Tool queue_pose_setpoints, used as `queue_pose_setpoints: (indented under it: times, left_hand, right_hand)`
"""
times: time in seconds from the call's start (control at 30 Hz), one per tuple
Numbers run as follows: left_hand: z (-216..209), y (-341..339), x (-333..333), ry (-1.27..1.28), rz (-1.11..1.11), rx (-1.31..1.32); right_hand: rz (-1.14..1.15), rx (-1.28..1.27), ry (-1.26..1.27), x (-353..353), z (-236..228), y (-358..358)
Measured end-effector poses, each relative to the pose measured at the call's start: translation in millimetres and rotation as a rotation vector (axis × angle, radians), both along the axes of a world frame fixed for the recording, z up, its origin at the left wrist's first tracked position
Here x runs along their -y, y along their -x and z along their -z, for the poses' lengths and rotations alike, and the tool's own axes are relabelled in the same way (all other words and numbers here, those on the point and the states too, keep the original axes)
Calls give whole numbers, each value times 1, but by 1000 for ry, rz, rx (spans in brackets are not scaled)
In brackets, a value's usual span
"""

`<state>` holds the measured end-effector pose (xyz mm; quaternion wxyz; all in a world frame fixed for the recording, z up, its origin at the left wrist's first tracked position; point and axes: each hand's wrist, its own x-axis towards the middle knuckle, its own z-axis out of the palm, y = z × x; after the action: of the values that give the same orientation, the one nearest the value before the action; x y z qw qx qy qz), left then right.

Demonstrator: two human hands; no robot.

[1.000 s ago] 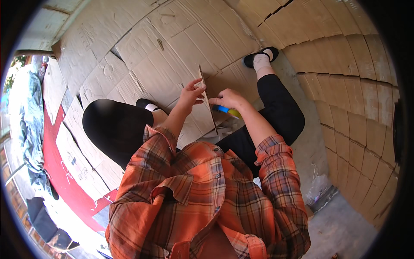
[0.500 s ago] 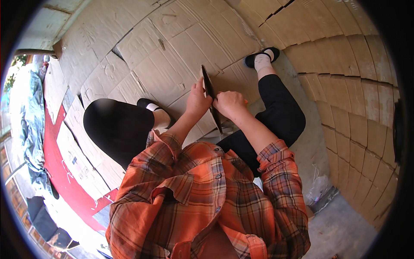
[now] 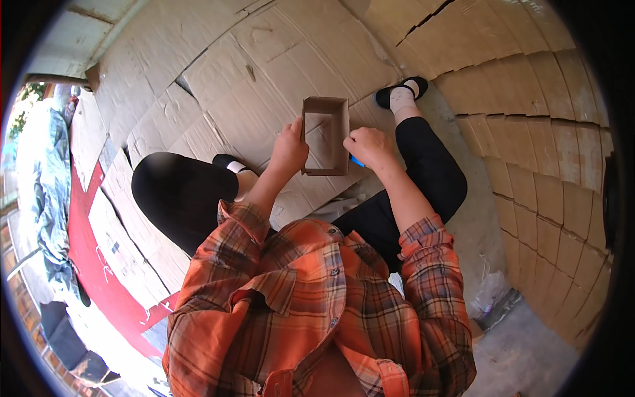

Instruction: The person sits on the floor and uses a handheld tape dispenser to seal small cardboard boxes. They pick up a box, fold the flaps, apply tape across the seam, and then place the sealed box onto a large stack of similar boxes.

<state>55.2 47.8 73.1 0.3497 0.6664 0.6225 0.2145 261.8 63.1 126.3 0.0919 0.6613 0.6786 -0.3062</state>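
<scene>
A small open cardboard box [image 3: 325,106] stands squared out in front of me, its hollow middle facing up; through it I see flat cardboard. My left hand [image 3: 290,149] is closed on the box's left wall. At the right wall is my right hand [image 3: 372,147], with its fingers curled in and the fingertips at the box's edge. From beneath that hand sticks out a small blue thing [image 3: 357,162]; most of it is hidden, so its kind does not show.
Flattened cardboard sheets [image 3: 231,86] cover the floor ahead. On the right rise stacks of folded cardboard [image 3: 522,86]. My bent legs in black trousers [image 3: 182,198] flank the box. A clear plastic bag [image 3: 489,291] lies at the lower right, and a red strip [image 3: 99,264] runs at the left.
The cardboard piece was flat and seen edge-on between my hands; now it is opened into a box shape. My hands have moved apart, the right one slightly rightward.
</scene>
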Motion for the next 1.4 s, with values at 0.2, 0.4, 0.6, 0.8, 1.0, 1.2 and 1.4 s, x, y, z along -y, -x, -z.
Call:
queue_pose_setpoints:
  times: [0.2,0.4,0.6,0.8,1.0,1.2,1.4]
  left_hand:
    - [19,15,5,10,-14,-49]
    - [21,16,7,-84,-122,-213]
    - [4,-2,-8,-334,27,-592]
    - [19,-4,-14,-395,106,-601]
    - [27,5,-3,-374,332,-666]
    - [2,6,-1,-113,477,-556]
    - [-10,21,-3,24,662,-532]
  right_hand:
    - [-42,-13,-101,1,18,18]
    - [-133,-38,-122,10,39,29]
    - [-152,-28,-74,11,33,29]
    - [-137,-46,-62,12,30,26]
    - [-96,-78,-88,13,41,25]
    - [-109,-75,-99,12,46,22]
    - [-133,-70,-23,8,35,28]
